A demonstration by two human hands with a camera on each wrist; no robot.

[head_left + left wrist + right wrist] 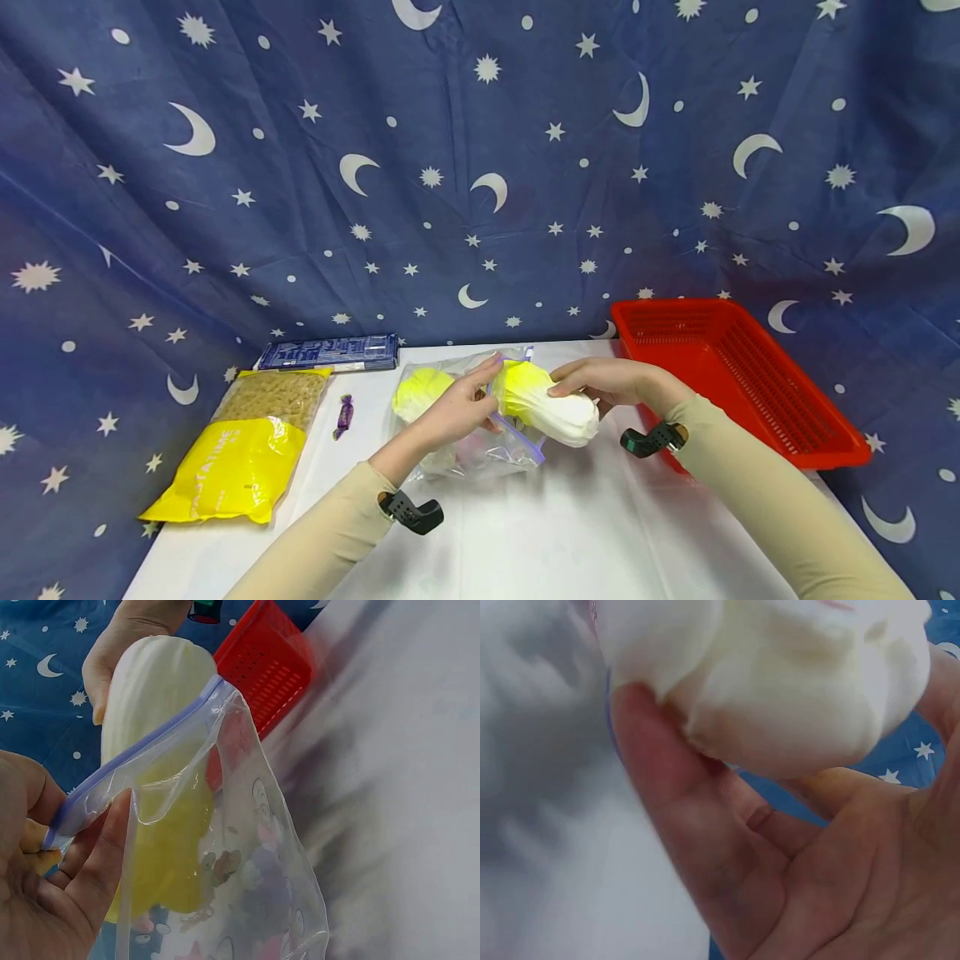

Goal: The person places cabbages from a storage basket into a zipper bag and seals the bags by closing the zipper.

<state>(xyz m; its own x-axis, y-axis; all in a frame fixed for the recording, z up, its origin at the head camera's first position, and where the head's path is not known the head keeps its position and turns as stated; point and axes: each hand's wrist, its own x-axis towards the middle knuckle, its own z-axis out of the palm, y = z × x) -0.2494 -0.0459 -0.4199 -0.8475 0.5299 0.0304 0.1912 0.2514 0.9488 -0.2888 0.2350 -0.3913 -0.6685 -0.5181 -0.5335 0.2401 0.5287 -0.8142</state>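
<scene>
The right hand (611, 385) grasps the white stem end of a toy napa cabbage (546, 405), fingers and thumb curled round its base, as the right wrist view shows close up. The cabbage is held just above the bench (555, 533), near the middle of the scene, tilted with its yellow-green leafy tip pointing left into the mouth of a clear zip bag (480, 442). The left hand (457, 410) pinches the bag's purple-edged rim between thumb and fingers and holds the mouth open; in the left wrist view the leafy end is already past the rim while the white end sticks out towards the right hand.

The cabbage looks light and somewhat soft, probably foam or plastic, with a smooth skin that could slip, so the thick stem end where the grip sits seems the sound place to hold it. The bag is thin, limp and slippery, best held at its stiffer zip edge. A second yellow-green piece (422, 392) seems to lie in or behind the bag at its far left, though the film blurs it.

A red basket (738, 379) stands to the right. At the left lie a yellow pasta packet (243, 454), a dark blue box (330, 352) beyond it, and a small purple sweet (344, 414).
</scene>
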